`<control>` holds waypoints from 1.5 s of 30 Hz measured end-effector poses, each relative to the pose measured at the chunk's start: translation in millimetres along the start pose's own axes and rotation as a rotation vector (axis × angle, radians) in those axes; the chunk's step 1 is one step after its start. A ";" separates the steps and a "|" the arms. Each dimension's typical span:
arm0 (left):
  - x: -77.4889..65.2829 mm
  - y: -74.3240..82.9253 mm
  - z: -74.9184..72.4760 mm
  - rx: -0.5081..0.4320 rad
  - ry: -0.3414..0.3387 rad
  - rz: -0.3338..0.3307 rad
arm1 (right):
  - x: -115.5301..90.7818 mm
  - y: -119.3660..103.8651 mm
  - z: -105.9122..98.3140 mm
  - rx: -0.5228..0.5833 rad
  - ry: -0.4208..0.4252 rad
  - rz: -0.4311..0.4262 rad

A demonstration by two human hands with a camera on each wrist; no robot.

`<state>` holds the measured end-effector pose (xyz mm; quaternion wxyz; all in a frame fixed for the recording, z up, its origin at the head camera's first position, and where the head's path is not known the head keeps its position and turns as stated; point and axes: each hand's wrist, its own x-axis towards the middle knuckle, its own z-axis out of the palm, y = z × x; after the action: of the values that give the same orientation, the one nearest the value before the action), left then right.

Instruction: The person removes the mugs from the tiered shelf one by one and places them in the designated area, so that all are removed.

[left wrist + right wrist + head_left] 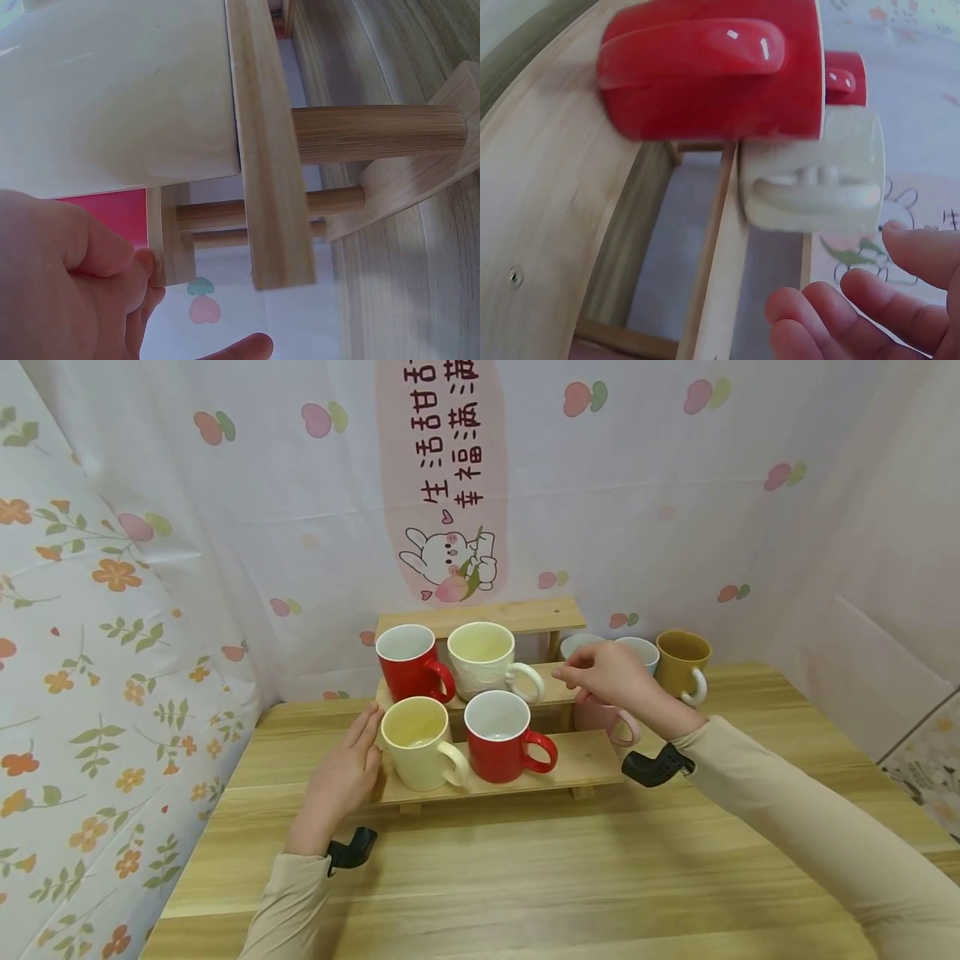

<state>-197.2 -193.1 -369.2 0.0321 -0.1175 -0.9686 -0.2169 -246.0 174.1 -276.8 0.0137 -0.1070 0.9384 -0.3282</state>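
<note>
My left hand (347,774) is at the left end of the tiered wooden rack (577,762). Its fingertips touch the end of the middle board (171,266). Over the right part of the middle tier hovers my right hand (609,670), fingers loosely bent with nothing between them; the right wrist view shows its fingers (810,319) apart from the cups. On the middle tier stand a red mug (408,672) and a cream embossed cup (480,672). The bottom tier carries a pale yellow mug (416,752) and another red mug (497,752), handles toward the right.
A pink mug (592,717) sits behind the rack's right end, partly covered by my right arm. Farther right are a mustard mug (678,667) and two pale cups, one of them a light cup (640,652). A printed curtain (630,510) hangs behind the wooden table (480,877).
</note>
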 end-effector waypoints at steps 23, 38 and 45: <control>1.9 1.0 -1.0 -0.005 0.011 -0.003 | 14.5 -24.5 25.6 0.027 -0.057 -0.043; 1.1 1.6 -0.1 -0.011 0.009 -0.011 | 0.9 -0.8 19.3 0.010 0.067 -0.095; 0.4 2.2 -0.7 -0.006 0.008 -0.016 | -8.3 9.9 10.9 -0.048 0.126 -0.102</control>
<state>-197.1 -191.3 -367.6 0.0337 -0.1091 -0.9687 -0.2202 -238.8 176.7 -291.8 -0.0647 -0.1342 0.9384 -0.3118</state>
